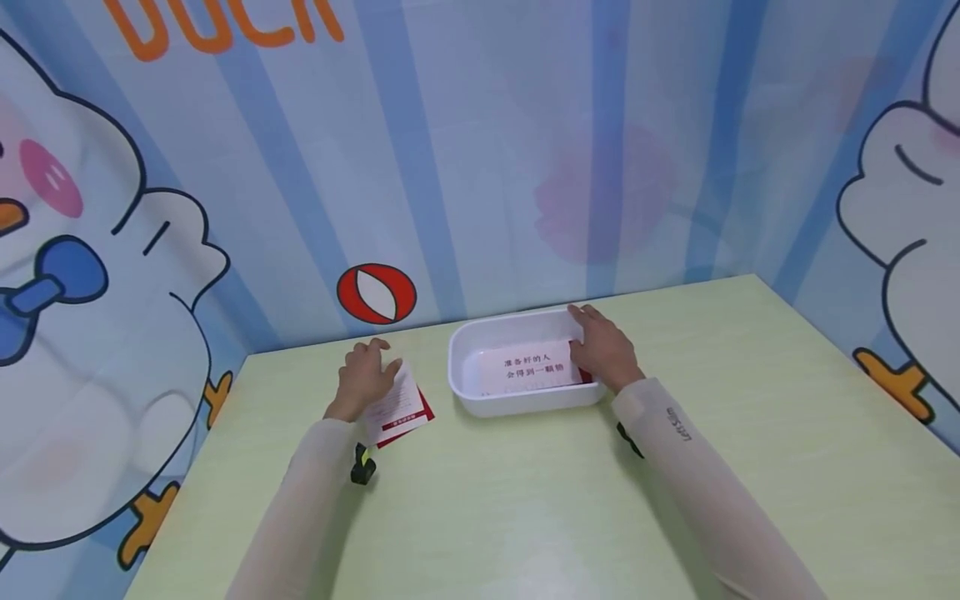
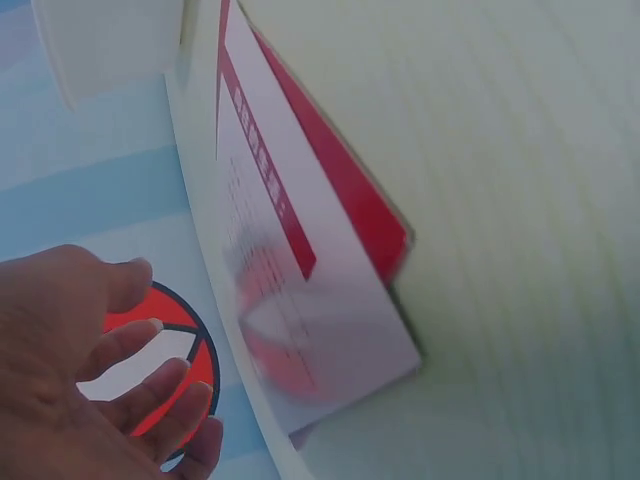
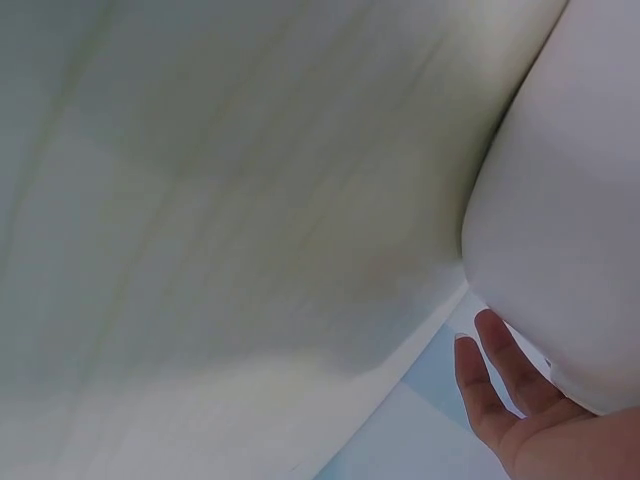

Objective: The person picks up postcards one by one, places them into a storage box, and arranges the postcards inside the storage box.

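Note:
My left hand (image 1: pixel 363 379) is held over a small stack of cards (image 1: pixel 401 408) on the table, its fingers spread and loosely bent. In the left wrist view the fingers (image 2: pixel 150 400) are apart from the cards, with nothing between them. The top card (image 2: pixel 310 290) is white with a red band; a red one (image 2: pixel 350 190) sticks out beneath. My right hand (image 1: pixel 603 348) grips the right end of a white plastic tub (image 1: pixel 510 406), thumb inside, fingers outside the wall. A white card (image 1: pixel 528 367) with red lettering lies in the tub. The tub wall hides part of this hand in the right wrist view.
The pale green table (image 1: pixel 510 500) ends at the back against a blue striped cloth wall (image 1: pixel 487 167) with cartoon ducks. A red and white ball (image 1: pixel 377 293) is printed low on it. A black strap piece (image 1: pixel 363 464) sits at my left wrist.

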Demonstrator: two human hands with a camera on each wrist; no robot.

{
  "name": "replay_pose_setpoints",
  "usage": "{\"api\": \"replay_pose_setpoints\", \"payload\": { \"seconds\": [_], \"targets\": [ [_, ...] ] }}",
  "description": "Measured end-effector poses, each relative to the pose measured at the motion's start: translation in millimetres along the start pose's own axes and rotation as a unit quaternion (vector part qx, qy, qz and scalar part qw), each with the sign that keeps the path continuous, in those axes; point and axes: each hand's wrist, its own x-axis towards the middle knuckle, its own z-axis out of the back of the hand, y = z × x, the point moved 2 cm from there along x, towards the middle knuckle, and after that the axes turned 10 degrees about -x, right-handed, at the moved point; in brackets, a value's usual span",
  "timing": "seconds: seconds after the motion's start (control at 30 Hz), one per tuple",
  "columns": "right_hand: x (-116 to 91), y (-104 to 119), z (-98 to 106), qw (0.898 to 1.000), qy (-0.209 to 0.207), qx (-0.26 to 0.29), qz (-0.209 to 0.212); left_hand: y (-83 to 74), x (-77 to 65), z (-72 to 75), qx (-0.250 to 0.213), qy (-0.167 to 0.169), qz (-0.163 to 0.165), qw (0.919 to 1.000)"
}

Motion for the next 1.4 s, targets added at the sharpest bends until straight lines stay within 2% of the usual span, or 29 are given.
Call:
{"api": "replay_pose_setpoints", "payload": {
  "seconds": [0.27,0.53,0.67,1.13,1.4],
  "targets": [
    [-2.3,-0.1,1.3,1.0,0.005,0.021,0.003,8.9,-4.6,2.6,-0.006,0.024,0.038,0.999],
    [1.0,-1.2,3.2,0.999,-0.01,0.051,0.003,14.3,-0.5,3.1,0.019,0.06,0.046,0.997],
    [2.9,-3.5,1.5,0.998,-0.011,0.055,0.003,16.3,-2.1,2.5,0.034,0.075,0.039,0.9959],
    [1.0,-8.5,-5.2,0.997,-0.009,0.076,0.0,22.4,-5.0,-4.0,0.036,0.049,0.018,0.998],
    [4.7,-8.1,-1.7,0.998,-0.009,0.067,0.002,20.8,-1.5,-0.8,0.005,0.046,0.029,0.9985]
  ]
}}
